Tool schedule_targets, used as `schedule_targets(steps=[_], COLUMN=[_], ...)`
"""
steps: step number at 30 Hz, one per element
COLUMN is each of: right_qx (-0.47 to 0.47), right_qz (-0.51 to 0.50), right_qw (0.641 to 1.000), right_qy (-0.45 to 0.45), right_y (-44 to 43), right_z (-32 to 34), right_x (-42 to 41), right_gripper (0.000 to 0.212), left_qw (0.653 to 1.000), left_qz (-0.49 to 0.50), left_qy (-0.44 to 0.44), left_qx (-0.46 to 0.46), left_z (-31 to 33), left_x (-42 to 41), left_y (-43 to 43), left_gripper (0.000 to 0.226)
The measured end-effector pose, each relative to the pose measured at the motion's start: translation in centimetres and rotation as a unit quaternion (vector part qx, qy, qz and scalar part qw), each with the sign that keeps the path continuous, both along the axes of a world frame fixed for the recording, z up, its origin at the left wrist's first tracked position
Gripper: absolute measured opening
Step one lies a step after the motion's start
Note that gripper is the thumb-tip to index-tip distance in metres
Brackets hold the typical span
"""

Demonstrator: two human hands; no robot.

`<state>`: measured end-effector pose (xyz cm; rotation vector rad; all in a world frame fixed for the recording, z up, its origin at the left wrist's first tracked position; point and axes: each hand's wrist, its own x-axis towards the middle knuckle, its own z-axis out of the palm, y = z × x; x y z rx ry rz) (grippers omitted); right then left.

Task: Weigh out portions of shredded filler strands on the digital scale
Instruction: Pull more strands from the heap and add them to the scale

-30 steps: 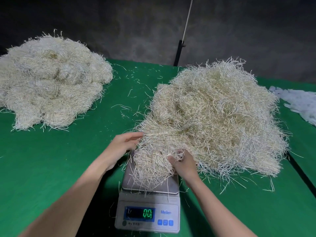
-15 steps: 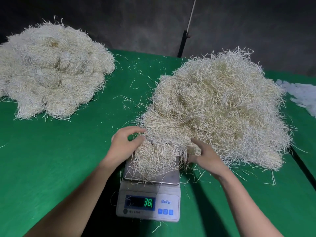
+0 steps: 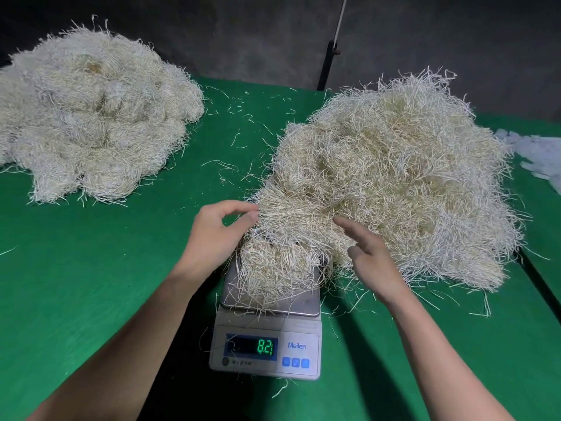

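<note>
A white digital scale [image 3: 299, 329] stands on the green table, its display [image 3: 267, 347] showing green digits that look like 82. A tuft of pale shredded strands [image 3: 276, 265] lies on its steel platform, still joined to the big loose pile [image 3: 394, 177] behind it. My left hand [image 3: 212, 238] is at the tuft's left edge, thumb and forefinger curled and pinching strands. My right hand [image 3: 373, 259] hovers over the right side of the tuft with straight, spread fingers and holds nothing.
A second heap of bundled strands [image 3: 91, 117] sits at the far left of the green table [image 3: 91, 284]. White flat pieces [image 3: 540, 156] lie at the right edge. A dark pole [image 3: 329, 65] stands behind the table. Stray strands litter the middle.
My right hand has let go of the strands and opened. My left hand has closed on the tuft's left edge. The scale reading has risen from 0 through 38 to about 82.
</note>
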<state>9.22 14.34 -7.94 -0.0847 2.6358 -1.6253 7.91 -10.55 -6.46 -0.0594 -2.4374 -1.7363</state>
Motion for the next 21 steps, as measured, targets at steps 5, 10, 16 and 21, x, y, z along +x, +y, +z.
schedule_targets(steps=[5,10,16,21], right_qx=[0.002,-0.006,-0.028,0.058], right_qz=[0.000,0.002,-0.070,-0.185], right_qw=[1.000,1.000,0.997,0.978], right_qy=[0.005,0.007,0.022,0.083], right_y=[-0.1,0.1,0.7,2.9], right_z=[-0.4,-0.9,-1.4,-0.8], right_x=[0.0,0.0,-1.0,-4.1], right_gripper=[0.062,0.058,0.043,0.034], left_qw=[1.000,1.000,1.000,1.000], left_qz=[0.000,-0.008,-0.016,-0.022], left_qy=[0.000,-0.004,0.000,0.006], left_qx=[0.001,0.005,0.002,-0.018], left_z=[0.0,-0.1,0.4,1.7], left_x=[0.2,0.2,-0.4,-1.9], left_y=[0.2,0.3,0.9,2.5], left_gripper=[0.019,0.017,0.020,0.019])
